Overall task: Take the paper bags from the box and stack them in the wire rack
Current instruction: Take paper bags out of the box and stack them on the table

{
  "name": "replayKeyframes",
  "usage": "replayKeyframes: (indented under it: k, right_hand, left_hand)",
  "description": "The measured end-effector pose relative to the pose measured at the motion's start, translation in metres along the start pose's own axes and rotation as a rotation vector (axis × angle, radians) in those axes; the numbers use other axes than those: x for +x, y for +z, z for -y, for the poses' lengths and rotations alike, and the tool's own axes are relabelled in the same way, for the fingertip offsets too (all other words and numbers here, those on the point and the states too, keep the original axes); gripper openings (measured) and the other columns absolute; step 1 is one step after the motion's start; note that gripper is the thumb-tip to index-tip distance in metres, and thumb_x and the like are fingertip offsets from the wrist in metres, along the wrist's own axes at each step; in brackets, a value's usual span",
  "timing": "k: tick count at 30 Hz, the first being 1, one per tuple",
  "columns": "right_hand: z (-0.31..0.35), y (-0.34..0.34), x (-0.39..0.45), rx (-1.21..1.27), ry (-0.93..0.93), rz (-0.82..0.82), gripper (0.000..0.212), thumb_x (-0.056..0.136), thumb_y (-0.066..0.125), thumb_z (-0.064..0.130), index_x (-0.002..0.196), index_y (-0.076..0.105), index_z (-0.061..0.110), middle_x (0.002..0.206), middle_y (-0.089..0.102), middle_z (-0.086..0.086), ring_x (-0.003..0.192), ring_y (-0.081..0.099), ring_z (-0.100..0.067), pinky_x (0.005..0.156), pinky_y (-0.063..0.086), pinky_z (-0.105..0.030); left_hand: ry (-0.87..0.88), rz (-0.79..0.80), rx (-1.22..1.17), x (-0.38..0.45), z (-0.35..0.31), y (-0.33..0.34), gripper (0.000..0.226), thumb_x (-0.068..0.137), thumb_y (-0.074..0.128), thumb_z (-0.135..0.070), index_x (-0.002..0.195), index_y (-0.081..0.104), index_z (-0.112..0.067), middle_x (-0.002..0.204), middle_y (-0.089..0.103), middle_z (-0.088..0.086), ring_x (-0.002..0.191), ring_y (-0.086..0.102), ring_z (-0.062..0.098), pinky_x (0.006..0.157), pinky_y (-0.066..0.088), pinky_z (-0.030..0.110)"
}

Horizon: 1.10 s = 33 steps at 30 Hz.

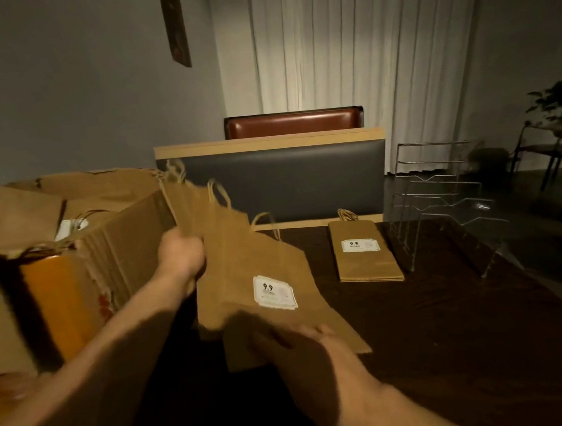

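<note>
We are holding a bundle of paper bags [243, 268] between both hands, just off the open box [70, 253] at our left; the left hand [182, 253] is gripping the bundle's upper left edge with fingers curled round it; the right hand [302, 344] is pinching the near bottom corner, fingers clamped on the paper; the bundle's long axis is running from handles at far left to base at near right, tilted across the table [456, 333]; the wire rack [443, 204] is standing far right, well apart from the bundle; a small stack of bags [366, 256] is lying flat between, just beside the rack; we are judging the right hand nearer the rack, so the carry goes rightward and away
</note>
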State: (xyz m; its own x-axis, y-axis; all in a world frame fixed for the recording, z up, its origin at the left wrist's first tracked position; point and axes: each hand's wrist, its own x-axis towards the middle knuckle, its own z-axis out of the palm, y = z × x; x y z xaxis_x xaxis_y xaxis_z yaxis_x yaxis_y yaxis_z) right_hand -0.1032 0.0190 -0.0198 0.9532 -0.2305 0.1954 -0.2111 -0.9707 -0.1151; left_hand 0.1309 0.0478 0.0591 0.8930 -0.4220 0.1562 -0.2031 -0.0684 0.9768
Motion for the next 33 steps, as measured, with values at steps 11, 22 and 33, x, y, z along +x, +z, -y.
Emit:
replayKeyframes:
  k: [11,22,33]
  right_hand:
    - [0.018,0.074,-0.009,0.489,0.165,-0.011,0.063,0.083,0.066,0.066,0.138,0.037,0.058,0.148,0.026,0.029,0.141,0.027,-0.007,0.116,0.032,-0.029]
    - [-0.083,-0.020,-0.010,1.155,0.615,-0.556,0.028,0.094,0.062,0.038,0.119,0.053,0.031,0.110,0.065,0.002,0.103,0.065,-0.014,0.082,0.053,-0.033]
    - [-0.129,-0.002,0.015,1.482,0.772,-0.556,0.019,0.097,0.059,0.009,0.111,0.071,0.007,0.105,0.076,-0.013,0.099,0.073,-0.030,0.093,0.056,-0.048]
  left_hand:
    - [0.216,-0.064,-0.129,-0.011,-0.064,-0.027,0.027,0.105,0.046,-0.024,0.128,0.060,-0.021,0.113,0.064,-0.011,0.107,0.061,0.013,0.092,0.046,0.030]
    - [-0.295,0.342,-0.499,-0.037,0.025,0.024,0.024,0.103,0.049,-0.013,0.124,0.062,-0.016,0.115,0.073,0.015,0.103,0.071,0.030,0.090,0.056,0.047]
    - [-0.363,0.315,-0.266,-0.040,0.076,0.064,0.022,0.091,0.068,-0.033,0.098,0.068,-0.013,0.089,0.071,0.016,0.080,0.069,0.030,0.069,0.054,0.035]
